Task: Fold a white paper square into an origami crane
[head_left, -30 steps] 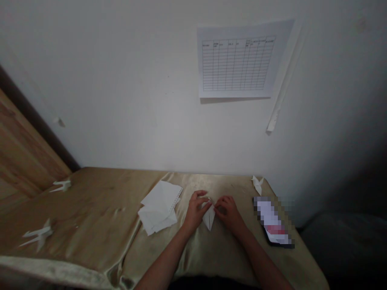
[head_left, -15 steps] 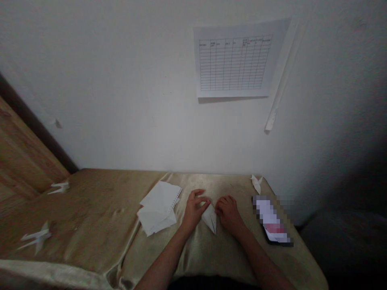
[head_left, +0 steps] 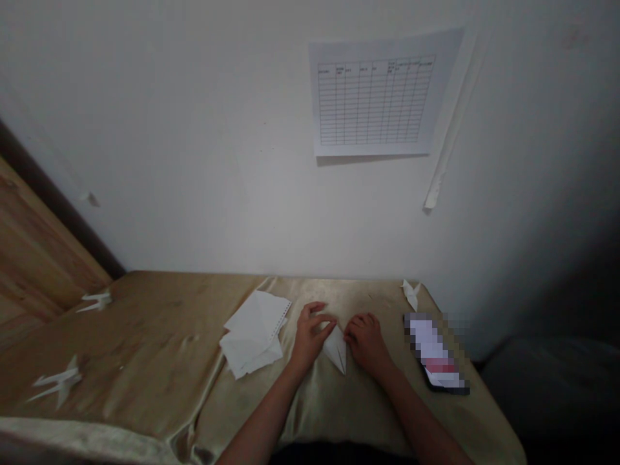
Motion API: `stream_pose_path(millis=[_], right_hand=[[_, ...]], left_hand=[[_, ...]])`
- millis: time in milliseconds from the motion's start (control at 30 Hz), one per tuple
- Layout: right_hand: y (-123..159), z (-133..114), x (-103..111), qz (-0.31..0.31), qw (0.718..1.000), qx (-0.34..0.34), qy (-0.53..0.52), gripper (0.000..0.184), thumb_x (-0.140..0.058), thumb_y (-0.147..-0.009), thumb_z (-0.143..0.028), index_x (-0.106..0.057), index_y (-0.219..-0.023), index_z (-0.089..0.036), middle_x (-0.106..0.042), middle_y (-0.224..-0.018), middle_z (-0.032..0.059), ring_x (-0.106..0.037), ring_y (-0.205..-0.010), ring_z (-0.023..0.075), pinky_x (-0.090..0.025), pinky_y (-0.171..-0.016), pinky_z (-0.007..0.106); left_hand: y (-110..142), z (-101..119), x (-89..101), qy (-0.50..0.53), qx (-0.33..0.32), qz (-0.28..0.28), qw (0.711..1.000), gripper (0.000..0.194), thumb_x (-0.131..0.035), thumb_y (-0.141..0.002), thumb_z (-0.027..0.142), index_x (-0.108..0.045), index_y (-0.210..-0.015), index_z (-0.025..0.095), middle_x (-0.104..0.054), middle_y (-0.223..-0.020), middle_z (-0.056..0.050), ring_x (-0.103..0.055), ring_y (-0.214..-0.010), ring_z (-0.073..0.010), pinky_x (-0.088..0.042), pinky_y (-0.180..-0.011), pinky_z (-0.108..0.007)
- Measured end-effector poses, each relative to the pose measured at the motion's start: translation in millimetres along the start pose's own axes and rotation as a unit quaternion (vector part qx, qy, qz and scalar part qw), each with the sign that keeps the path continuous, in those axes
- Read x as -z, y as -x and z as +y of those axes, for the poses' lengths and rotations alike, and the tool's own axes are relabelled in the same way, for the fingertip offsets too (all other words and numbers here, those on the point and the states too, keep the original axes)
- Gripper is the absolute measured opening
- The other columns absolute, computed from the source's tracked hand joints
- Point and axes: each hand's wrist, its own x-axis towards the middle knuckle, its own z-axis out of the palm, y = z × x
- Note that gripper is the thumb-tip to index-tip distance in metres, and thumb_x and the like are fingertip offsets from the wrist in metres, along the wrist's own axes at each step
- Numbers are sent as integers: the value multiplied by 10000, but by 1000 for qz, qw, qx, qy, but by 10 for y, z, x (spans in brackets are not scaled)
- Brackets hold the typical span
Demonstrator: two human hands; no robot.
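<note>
While both forearms reach in from the bottom of the frame, the left hand (head_left: 310, 339) and right hand (head_left: 368, 345) sit curled on either side of a narrow, white, kite-shaped paper fold (head_left: 336, 350) at lower centre. Its long axis runs nearly toward the person, with the sharp point leaning slightly to the frame's right. The right hand's fingertips (head_left: 347, 336) are nearer, at its upper right edge, while the left hand's reach its top end; neither hand clearly pinches it, so the grip cannot be told. It lies on a wrinkled gold satin cloth (head_left: 145, 336). Just left sits a loose stack of white perforated paper sheets (head_left: 254, 332); to the right, a pixelated phone (head_left: 433, 352). White paper cranes (head_left: 58, 381) lie at far left, and another (head_left: 411, 295) at the upper right corner of the cloth. Above, a printed white grid chart (head_left: 372, 97) hangs on the wall.
</note>
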Motion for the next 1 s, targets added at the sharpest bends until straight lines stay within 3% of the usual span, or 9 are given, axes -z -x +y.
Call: stream_pose_path(millis=[267,433,700,1000], right_hand=[[10,-11,22,12,1000,-3,-1,117,-604,-869,-152,-685,-860,-235,-716,-995,15,-543,-1122,214,-227,-1117,426],[-21,72,11,48,997,-56,34,93,-627,-861,-167,-689,-839,-232,-721,-1000,29,-548,-1094,228,-232,-1109,433],[-24,178,-30,46,992,-104,47,100,-630,-867,-178,-700,-835,-242,-718,-1051,29,-515,-1140,246,-281,-1042,401],[-40,230,-69,45,992,-110,35,83,-649,-855,-198,-718,-889,-229,-693,-1090,60,-494,-1139,259,-323,-1011,395]], left_hand=[[-10,-2,13,-4,15,-11,1000,218,-635,-920,393,-801,-955,255,-590,-1240,-99,-563,-1183,-238,-450,-1066,-415],[-23,-47,25,-34,20,-3,999,228,-605,-936,347,-769,-1078,275,-625,-1185,-76,-567,-1181,-228,-439,-1091,-433],[0,-166,22,-173,39,-64,982,222,-758,-769,128,-812,-913,290,-706,-1145,-61,-625,-1100,-258,-478,-1011,-446],[-24,-85,38,-188,39,-111,975,148,-799,-759,189,-823,-858,296,-744,-1167,-45,-623,-1154,-274,-447,-1045,-447]])
